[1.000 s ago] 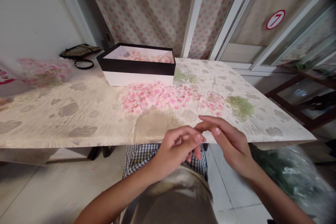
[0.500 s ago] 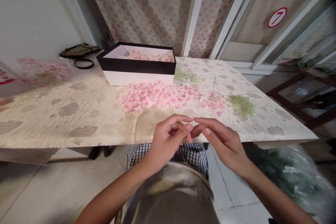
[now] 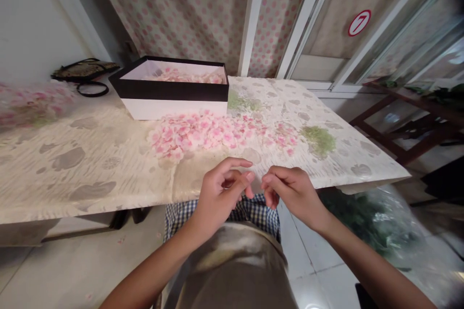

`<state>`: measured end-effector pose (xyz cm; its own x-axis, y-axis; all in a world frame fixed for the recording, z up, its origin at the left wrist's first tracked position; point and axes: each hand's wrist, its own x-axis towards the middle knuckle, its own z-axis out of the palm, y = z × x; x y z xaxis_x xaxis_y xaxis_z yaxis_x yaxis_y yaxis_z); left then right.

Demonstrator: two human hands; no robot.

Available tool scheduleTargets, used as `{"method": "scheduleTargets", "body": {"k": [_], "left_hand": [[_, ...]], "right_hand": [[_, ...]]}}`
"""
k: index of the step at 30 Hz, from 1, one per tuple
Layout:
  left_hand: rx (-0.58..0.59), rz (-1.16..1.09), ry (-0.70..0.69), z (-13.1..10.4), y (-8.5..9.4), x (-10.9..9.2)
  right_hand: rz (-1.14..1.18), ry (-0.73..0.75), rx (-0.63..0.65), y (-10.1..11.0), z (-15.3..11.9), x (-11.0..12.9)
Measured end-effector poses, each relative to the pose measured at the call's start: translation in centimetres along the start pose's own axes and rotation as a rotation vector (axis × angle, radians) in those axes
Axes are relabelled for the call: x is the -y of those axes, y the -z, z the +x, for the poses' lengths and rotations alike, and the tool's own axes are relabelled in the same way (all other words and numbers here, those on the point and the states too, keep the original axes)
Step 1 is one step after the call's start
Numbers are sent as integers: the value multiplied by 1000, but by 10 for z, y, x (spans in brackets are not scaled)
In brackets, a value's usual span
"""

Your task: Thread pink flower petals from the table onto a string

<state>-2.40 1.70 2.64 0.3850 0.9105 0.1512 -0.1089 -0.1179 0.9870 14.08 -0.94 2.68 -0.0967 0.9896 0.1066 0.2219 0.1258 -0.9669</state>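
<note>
My left hand (image 3: 221, 190) is above the table's front edge, its index finger stretched forward and its thumb against the curled fingers. Whatever lies between them, if anything, is hidden. Close by on the right is my right hand (image 3: 290, 190), thumb and index finger pressed together in a pinch, the other fingers curled down. Anything in that pinch is too small to make out. The two hands are apart by a small gap. Just beyond them spreads a pile of pink artificial flower petals (image 3: 195, 133). A small heap of green sprigs (image 3: 319, 140) lies to its right.
A black-rimmed white box (image 3: 174, 91) holding more pink petals stands behind the pile. Further green pieces (image 3: 241, 101) lie beside it. A dark pouch (image 3: 87, 68) and a blurred pink bunch (image 3: 32, 104) are at left. A plastic bag of greenery (image 3: 377, 227) sits on the floor.
My right hand has drawn away from the left fingertips and its fingers have closed into a pinch. The left hand keeps its shape. The view has turned slightly right.
</note>
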Motion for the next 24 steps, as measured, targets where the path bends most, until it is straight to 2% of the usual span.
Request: {"method": "scheduleTargets", "body": {"k": [7,10,13,15,18,21,24], "left_hand": [[-14,75,-13,0,0,1],[-53,112,-6,0,-2,5],[-23,53,59,-1,-5,11],[51,-14,119,-1,-7,15],[175,-111,219,-1,-9,18],[327,-390,401,-1,-9,16],[435,-704,576,-1,-8,12]], "right_hand": [[-75,-36,-17,3,2,3],[-45,-78,-9,0,2,2],[48,-157,42,-3,0,-1],[167,-241,151,-4,-1,-5],[471,-346,392,-4,-1,-12],[787,-392,570,-2,1,-17],[932,-419,676,0,4,-20]]}}
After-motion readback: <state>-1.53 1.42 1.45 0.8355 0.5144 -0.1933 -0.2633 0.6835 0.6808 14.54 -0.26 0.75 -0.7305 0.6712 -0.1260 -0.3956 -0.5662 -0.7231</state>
